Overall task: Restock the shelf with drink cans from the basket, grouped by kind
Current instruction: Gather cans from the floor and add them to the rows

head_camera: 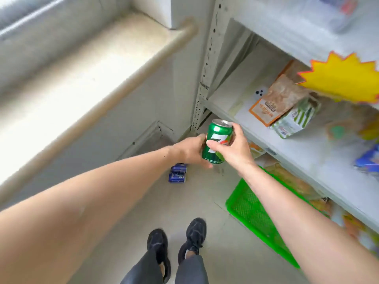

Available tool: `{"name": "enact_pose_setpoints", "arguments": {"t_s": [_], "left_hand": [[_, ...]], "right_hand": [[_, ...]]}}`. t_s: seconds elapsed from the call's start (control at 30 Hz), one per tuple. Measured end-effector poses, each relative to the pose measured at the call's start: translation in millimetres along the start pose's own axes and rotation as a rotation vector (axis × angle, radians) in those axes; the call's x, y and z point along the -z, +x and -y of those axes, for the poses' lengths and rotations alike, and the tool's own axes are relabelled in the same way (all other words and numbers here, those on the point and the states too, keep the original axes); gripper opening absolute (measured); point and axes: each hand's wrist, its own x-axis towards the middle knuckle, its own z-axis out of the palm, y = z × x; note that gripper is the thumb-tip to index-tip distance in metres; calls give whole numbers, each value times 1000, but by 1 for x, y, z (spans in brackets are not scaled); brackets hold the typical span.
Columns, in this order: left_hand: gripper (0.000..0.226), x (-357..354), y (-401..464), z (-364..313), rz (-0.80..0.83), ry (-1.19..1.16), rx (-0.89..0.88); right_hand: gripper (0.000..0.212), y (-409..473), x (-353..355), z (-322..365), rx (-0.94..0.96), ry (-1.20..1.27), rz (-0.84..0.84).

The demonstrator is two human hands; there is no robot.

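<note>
Between floor and shelf edge, in the head view, a green can (217,141) held upright in mid-air, just in front of the grey shelf (254,136) holding snack packets (274,103). Left hand (189,149) wrapped round the can's lower left side, fingers curled under its base; right hand (233,147) grasping the upper right, thumb laid across the printed face, fingertips near the rim. Both hands clasping the one can, neither loose.

Risks, as judged from here: a fumbled handover between two hands, with the can slipping and falling to the floor beside the blue cans (178,175) lying there; a dent or a roll under the rack likely after such a drop. Could also clip the shelf lip on the way in, or end up among snacks rather than with its own kind. Green basket (256,218) lying on the floor close to the black shoes (176,249), an easy trip or kick.

Can itself: glossy green, white and red logo, silver top, apparently unopened and undented, slightly blurred
</note>
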Motion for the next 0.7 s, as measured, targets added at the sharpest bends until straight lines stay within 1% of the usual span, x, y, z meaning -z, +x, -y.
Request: {"name": "enact_pose_setpoints", "arguments": {"t_s": [0.1, 0.13, 0.2, 0.27, 0.33, 0.43, 0.5, 0.6, 0.7], "left_hand": [[81, 14, -18, -44, -17, -97, -64], [79, 18, -25, -59, -28, -125, -95], [69, 26, -38, -90, -39, -163, -156], [64, 31, -50, -120, -16, -176, -211], [69, 35, -58, -147, 14, -175, -256], [63, 35, -68, -187, 43, -132, -336], [62, 33, -78, -217, 67, -120, -385], [57, 26, -87, -256, 99, -57, -456], [64, 12, -91, -292, 132, -22, -499]], "right_hand": [[75, -29, 35, 39, 35, -1, -109], [77, -38, 47, 50, 40, 7, -143], [82, -57, 71, 68, 47, 20, -198], [80, -76, 96, 81, 61, 26, -248], [70, -95, 121, 94, 62, 45, -305], [44, -122, 160, 109, 74, 77, -360], [38, -138, 188, 116, 81, 69, -375], [38, -161, 229, 120, 80, 25, -368], [48, -182, 267, 116, 66, -22, -393]]}}
